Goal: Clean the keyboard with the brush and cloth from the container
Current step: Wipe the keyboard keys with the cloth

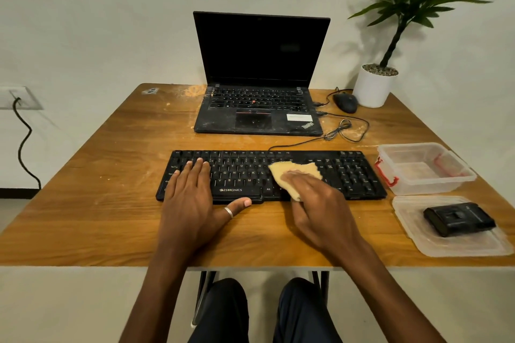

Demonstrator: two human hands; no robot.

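A black keyboard [351, 172] lies across the middle of the wooden table [111, 175]. My left hand [195, 198] rests flat on its left half, fingers spread over the keys, thumb along the front edge. My right hand [320, 203] presses a yellow cloth [295, 171] onto the keys just right of the keyboard's middle. To the right stands the clear plastic container [426, 170] with red clips. Its lid [457, 242] lies nearer me, with a black brush [459, 218] resting on it.
An open black laptop [259, 75] sits behind the keyboard, its deck dusty. A black mouse [345, 101] and a potted plant in a white pot [373, 89] stand at the back right. A thin cable [345, 131] loops between laptop and keyboard. Dust marks the tabletop.
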